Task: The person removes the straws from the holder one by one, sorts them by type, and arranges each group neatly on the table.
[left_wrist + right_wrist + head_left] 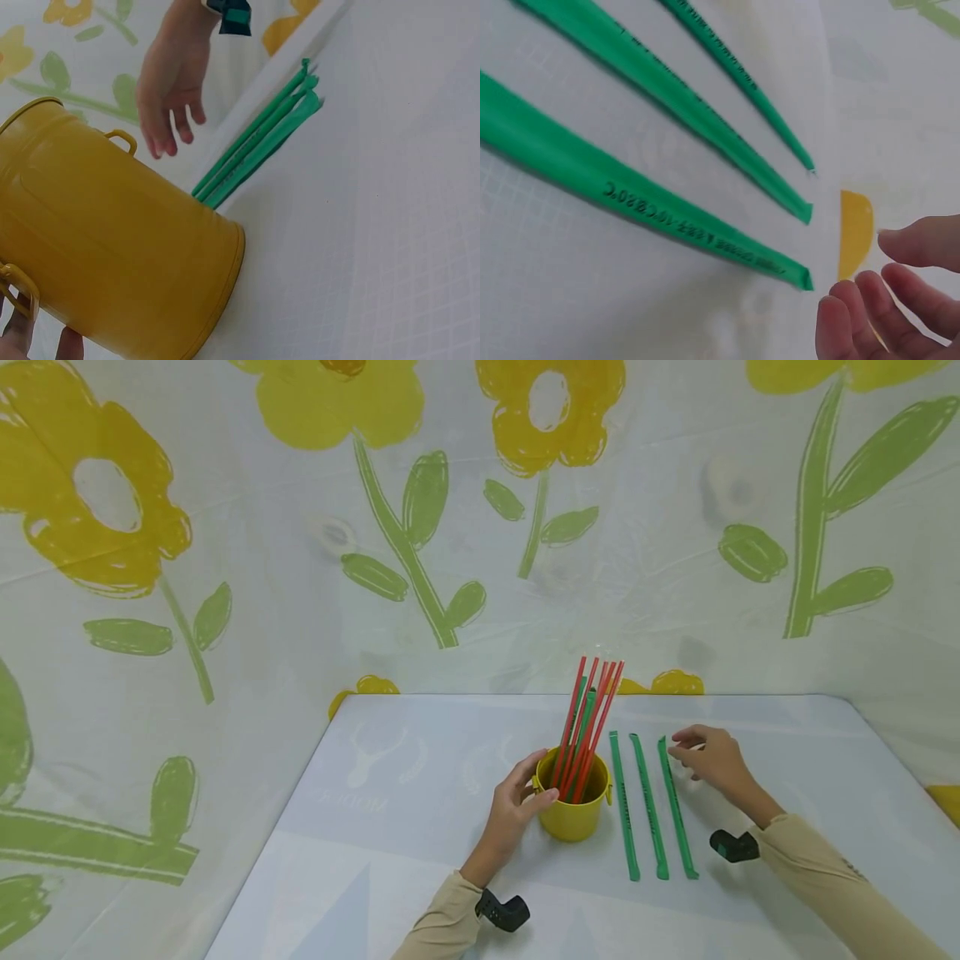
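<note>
A small yellow bucket [570, 821] with side handles stands on the table, holding several red straws [609, 697] and a few green-wrapped straws [589, 710]. My left hand [513, 806] grips its left side, thumb toward the front and fingers behind; the left wrist view shows fingertips by one handle. To the right of the bucket, three green-wrapped straws lie roughly parallel: left [626, 810], middle [650, 810] and right [677, 810]. Just beside the far end of the right one hovers my right hand [712, 760], fingers loosely bent with nothing between them. Dark print shows on the wrappers [690, 221].
The white table [420, 835] carries faint printed patterns. Its far edge meets a pale cloth backdrop [645, 568] with yellow flowers and green leaves. A black wrist device [504, 912] is on the left wrist, another black device [733, 846] on the right.
</note>
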### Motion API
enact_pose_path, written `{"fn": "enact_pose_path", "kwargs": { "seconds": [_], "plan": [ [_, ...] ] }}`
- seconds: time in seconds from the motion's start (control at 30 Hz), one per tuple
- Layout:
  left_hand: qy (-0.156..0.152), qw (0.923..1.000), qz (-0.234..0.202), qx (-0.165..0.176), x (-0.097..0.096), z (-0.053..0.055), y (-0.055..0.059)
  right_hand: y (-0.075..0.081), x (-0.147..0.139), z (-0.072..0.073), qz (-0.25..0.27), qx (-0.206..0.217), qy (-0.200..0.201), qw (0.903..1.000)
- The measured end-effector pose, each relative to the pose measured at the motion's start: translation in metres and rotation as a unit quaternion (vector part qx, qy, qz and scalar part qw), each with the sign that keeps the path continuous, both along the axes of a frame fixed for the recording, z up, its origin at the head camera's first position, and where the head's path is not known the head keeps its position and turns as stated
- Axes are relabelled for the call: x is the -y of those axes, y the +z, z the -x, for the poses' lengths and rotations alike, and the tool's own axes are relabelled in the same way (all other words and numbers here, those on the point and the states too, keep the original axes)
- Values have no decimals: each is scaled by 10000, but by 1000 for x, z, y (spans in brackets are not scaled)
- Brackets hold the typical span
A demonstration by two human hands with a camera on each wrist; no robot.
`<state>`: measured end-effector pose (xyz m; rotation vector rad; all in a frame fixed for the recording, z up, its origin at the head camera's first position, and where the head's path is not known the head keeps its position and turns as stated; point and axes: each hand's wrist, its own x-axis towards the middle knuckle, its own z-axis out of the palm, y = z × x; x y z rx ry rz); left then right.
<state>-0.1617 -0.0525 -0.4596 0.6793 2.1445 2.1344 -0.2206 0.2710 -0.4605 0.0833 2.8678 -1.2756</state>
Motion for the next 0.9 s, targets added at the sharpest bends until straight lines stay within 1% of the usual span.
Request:
{"fn": "enact_pose_path", "kwargs": {
  "seconds": [0.07,0.27,0.37,0.47,0.57,0.7,0.77,0.9],
  "plan": [
    [-14,10000,-6,-4,0,2,-4,5,2,-1,29,-73,23,10000],
    [90,9999,-100,-98,-2,12,-27,24,8,-6,95,-277,169,9994],
    [131,9996,-154,-185,-3,14,-33,33,13,-10,204,-447,206,9986],
    [122,9994,-224,-216,-3,15,-35,39,17,-12,262,-614,219,9975],
    [105,9995,-214,-203,-2,15,-35,44,22,-13,253,-734,215,9967],
    [31,9997,-214,-64,-1,14,-30,54,31,-15,264,-817,214,9961],
    [-25,9997,-251,-6,-1,12,-26,60,36,-17,335,-882,264,9952],
    [-122,9996,-234,29,0,5,-11,71,46,-20,482,-1128,395,9917]
  ]
}}
